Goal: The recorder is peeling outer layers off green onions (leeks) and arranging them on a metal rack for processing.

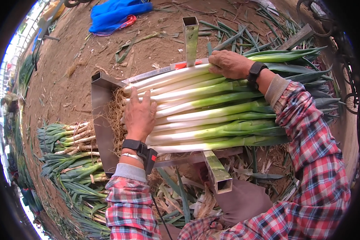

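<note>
A row of leeks (212, 108) lies side by side across a metal rack, white stems to the left and green leaves to the right. Their brown roots (115, 116) reach a metal end plate (104, 100). My left hand (141, 114) rests palm down on the stems near the roots, fingers stretched and apart. Farther out, my right hand (231, 64) has its fingers curled over the farthest leek, where the white turns green; its fingertips are partly hidden. Square metal posts (191, 40) stand at the rack's far and near sides.
Bundles of leeks (74, 160) with tied stems lie on the ground at left. A blue cloth (118, 15) lies at the far side on bare soil. Cut leaves (244, 36) litter the far right, and peeled scraps (188, 196) lie by my knee.
</note>
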A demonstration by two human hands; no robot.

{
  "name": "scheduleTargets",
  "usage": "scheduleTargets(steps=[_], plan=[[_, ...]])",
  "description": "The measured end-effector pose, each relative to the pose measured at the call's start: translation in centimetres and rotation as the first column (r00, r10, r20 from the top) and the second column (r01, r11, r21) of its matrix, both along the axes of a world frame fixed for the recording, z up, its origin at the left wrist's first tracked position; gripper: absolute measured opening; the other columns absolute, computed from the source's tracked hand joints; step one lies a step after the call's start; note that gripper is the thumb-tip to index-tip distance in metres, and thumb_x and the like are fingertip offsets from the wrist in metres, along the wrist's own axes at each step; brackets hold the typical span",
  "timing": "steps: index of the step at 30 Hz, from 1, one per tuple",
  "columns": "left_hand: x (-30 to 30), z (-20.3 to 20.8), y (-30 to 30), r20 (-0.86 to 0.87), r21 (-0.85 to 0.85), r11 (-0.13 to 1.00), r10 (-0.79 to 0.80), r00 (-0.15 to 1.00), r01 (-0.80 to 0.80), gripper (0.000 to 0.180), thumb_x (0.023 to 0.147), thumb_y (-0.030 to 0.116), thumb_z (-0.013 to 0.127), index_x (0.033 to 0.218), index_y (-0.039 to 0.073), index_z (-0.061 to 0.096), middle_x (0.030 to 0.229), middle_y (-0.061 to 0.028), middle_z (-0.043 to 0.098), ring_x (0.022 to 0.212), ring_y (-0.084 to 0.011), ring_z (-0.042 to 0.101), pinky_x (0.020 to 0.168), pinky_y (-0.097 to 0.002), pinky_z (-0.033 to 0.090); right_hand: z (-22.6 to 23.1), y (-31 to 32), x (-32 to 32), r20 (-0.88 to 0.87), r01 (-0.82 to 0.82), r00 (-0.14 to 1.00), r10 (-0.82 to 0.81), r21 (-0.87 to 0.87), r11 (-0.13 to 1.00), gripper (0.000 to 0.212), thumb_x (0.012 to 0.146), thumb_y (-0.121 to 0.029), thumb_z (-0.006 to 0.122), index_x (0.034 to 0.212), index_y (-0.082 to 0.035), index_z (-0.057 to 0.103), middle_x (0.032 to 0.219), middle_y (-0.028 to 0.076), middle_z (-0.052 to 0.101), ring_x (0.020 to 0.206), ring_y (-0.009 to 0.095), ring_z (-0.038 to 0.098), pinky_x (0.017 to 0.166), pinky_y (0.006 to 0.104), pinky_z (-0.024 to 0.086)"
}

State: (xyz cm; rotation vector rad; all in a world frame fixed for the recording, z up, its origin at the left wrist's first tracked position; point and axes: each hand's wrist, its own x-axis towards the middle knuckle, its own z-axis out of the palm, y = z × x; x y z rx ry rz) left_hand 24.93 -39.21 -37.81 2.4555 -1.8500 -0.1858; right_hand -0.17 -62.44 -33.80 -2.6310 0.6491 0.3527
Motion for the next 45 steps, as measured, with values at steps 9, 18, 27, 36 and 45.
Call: scheduleTargets(steps=[9,18,27,36,45], plan=[[-0.3,0.2,-0.8,-0.035,-0.156,0.98,0.116,0.993,-0.12,0.035,0.09,0.028,0.064,0.124,0.018,0.064,0.14,-0.0219,0.047,0.112,-0.0353,0.06,0.091,-0.0429,0.051,0.4,1.2,1.0,0.066,-0.006,0.998,0.015,-0.136,0.991,0.035,0.095,-0.033,0.057,0.102,0.001,0.059,0.105,0.019,0.059,0.103,0.036,0.059,0.089,0.044,0.047],[-0.2,-0.2,0.6,-0.023,-0.179,0.983,0.024,0.999,-0.028,0.033,0.09,0.028,0.064,0.12,0.015,0.065,0.14,-0.0199,0.049,0.113,-0.0339,0.059,0.095,-0.0431,0.049,0.2,1.9,0.2,-0.07,0.05,0.996,-0.052,-0.034,0.998,0.057,0.098,-0.041,0.051,0.146,-0.016,0.035,0.12,0.018,0.056,0.112,0.035,0.053,0.092,0.0515,0.041],[0.6,1.2,-0.3,0.071,-0.197,0.98,0.0,0.997,0.014,0.019,0.085,0.028,0.069,0.1,0.018,0.066,0.102,-0.0023,0.061,0.099,-0.0249,0.06,0.078,-0.0397,0.054,2.5,1.4,-1.1,-0.026,0.039,0.999,-0.037,0.108,0.993,0.088,0.08,-0.051,0.071,0.147,-0.009,0.034,0.13,0.021,0.051,0.123,0.037,0.047,0.105,0.0455,0.036],[-0.2,0.8,-0.9,0.047,-0.266,0.96,0.103,0.994,-0.087,0.03,0.08,0.022,0.075,0.105,0.015,0.062,0.104,-0.0075,0.057,0.099,-0.0277,0.06,0.075,-0.0408,0.054,2.0,0.7,-2.6,0.018,-0.054,0.998,0.055,-0.043,0.998,0.068,0.083,-0.029,0.071,0.142,-0.011,0.041,0.116,0.02,0.059,0.11,0.037,0.057,0.092,0.0451,0.046],[-1.6,0.6,-0.4,0.005,-0.285,0.958,0.025,1.0,-0.023,0.046,0.078,0.01,0.072,0.122,0.012,0.058,0.111,-0.011,0.057,0.102,-0.0313,0.056,0.086,-0.0405,0.05,0.8,1.0,-3.8,0.115,-0.049,0.99,0.08,-0.254,0.966,0.06,0.082,-0.027,0.072,0.136,-0.014,0.048,0.106,0.015,0.062,0.103,0.034,0.061,0.088,0.0449,0.049]])
